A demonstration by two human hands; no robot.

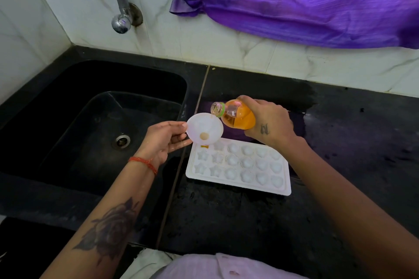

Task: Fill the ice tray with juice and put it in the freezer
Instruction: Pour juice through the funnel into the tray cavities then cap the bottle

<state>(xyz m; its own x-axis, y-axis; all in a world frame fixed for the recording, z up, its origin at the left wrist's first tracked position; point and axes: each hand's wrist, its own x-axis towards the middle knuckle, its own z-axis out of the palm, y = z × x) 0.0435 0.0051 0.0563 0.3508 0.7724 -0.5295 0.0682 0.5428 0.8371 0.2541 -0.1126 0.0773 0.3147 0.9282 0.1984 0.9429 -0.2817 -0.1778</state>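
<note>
Pouring juice bottle [235,115], funnel [205,128] over ice tray [238,165]

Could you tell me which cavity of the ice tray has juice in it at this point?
Only the far-left corner cavity, directly under the funnel spout, shows orange juice. The other cavities of the ice tray look pale and unfilled.

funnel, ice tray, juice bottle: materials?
Funnel: white plastic, seemingly translucent, smooth.
Ice tray: white moulded plastic with a dull sheen; rigid or flexible, unclear.
Juice bottle: clear glossy plastic, probably; orange juice shows through, threaded neck.
</note>
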